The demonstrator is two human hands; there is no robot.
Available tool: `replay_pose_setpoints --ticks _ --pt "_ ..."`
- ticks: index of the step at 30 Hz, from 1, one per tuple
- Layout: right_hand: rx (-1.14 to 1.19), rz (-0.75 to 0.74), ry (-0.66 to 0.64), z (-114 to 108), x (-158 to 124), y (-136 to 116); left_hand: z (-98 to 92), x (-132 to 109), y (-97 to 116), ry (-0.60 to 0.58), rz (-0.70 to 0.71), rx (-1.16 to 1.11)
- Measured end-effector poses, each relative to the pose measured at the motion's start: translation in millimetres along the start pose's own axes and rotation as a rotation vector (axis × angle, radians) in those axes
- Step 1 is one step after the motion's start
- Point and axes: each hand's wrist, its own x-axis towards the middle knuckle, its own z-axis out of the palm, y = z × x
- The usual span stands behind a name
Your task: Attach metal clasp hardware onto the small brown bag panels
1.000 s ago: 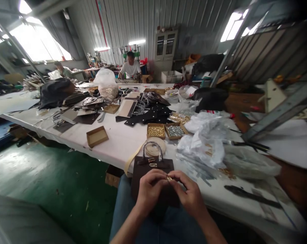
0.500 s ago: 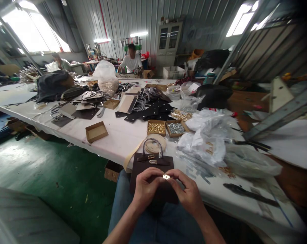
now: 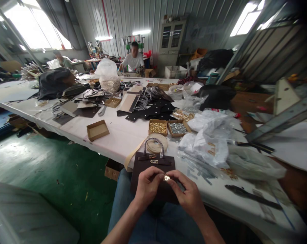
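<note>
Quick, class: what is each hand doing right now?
Left hand: closed, pinching the gold fitting.
Right hand: closed, pinching the same fitting.

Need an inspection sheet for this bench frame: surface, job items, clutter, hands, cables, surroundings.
Surface: long white-covered table, crowded from the near edge to the far end.
Job's things: small gold fitting held over a dark brown handbag that lies at the table's near edge.
Clutter: box of gold hardware, box of silver hardware, open cardboard box, coil of webbing, heap of plastic bags, black cut pieces.
Grippers: left hand and right hand both pinch the gold fitting at the fingertips.
Cables: nothing seen.
Surroundings: green floor, grey cabinet, a person seated at a far bench.
</note>
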Motion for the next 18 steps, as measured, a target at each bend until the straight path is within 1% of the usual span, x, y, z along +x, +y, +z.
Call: replay_pose_setpoints --ticks 5,9,18 --pt "0.005 0.039 -0.002 2.3 -4.7 8.3 3.7 -1.8 3.3 0.006 0.016 0.02" --pt "0.04 0.062 0.037 6.0 -8.0 8.4 7.0 -3.2 3.4 0.014 0.033 0.027" --pt "0.036 0.004 0.024 7.0 -3.3 2.2 13.3 -7.1 -3.6 0.054 0.058 0.046"
